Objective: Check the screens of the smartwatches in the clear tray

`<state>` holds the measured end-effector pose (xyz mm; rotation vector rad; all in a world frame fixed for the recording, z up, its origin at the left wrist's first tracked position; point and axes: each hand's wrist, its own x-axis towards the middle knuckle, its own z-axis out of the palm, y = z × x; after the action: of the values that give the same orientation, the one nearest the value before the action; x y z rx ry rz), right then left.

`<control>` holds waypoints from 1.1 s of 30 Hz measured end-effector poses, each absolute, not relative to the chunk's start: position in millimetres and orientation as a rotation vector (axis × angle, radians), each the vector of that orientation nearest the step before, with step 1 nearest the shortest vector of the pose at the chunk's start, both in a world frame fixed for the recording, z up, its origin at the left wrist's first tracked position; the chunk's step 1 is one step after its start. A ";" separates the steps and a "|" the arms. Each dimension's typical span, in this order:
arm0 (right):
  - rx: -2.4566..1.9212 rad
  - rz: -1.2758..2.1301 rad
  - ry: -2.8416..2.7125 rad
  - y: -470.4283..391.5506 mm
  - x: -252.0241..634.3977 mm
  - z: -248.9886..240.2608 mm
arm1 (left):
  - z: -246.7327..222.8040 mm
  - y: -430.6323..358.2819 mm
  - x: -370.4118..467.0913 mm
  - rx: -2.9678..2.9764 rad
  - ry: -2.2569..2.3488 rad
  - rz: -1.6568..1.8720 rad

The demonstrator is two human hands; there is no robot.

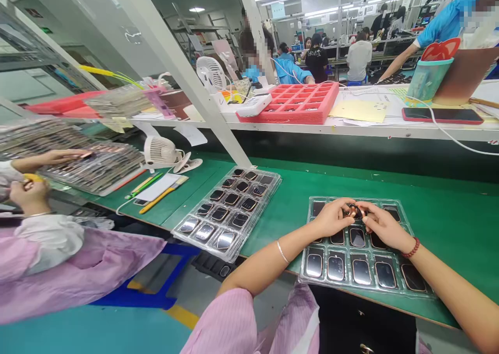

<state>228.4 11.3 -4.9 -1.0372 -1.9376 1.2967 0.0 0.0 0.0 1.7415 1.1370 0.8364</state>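
Over the back half of a clear plastic tray (331,286), both hands meet around a small dark piece with a copper-coloured shine (354,212). My left hand (334,218) pinches it from the left side, and my right hand (384,225) grips it from the right with bent fingers. The fingers cover part of the piece. Under and in front of the hands, the tray's pockets hold several dark, rounded rectangular watch-like pieces (361,272) with gold rims. To the left lies a stack of similar clear trays (230,255) with more such pieces.
A slanted white post (218,120) stands behind the left stack. A shelf (362,130) bears a red divided tray (288,116), a phone (442,116) and a cup (429,81). Pens, a small fan (159,151) and piled trays (101,169) lie left, beside a co-worker's hands (33,193).
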 end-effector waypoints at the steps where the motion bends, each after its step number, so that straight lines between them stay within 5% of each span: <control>1: -1.037 1.297 -1.935 11.1 228.5 -5.3 | 0.5 -0.5 0.2 1.746 1.138 0.836; 25: -0.915 1.571 -1.721 19.2 230.1 15.7 | 8.1 9.5 -1.7 1.368 0.981 0.949; 33: -0.993 1.549 -1.692 22.5 233.8 10.7 | 43.7 17.8 -57.2 2.090 1.598 0.501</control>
<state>233.8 22.5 10.7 -0.9933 -1.6918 1.5491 -57.2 17.8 43.7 2.0900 1.5983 0.5012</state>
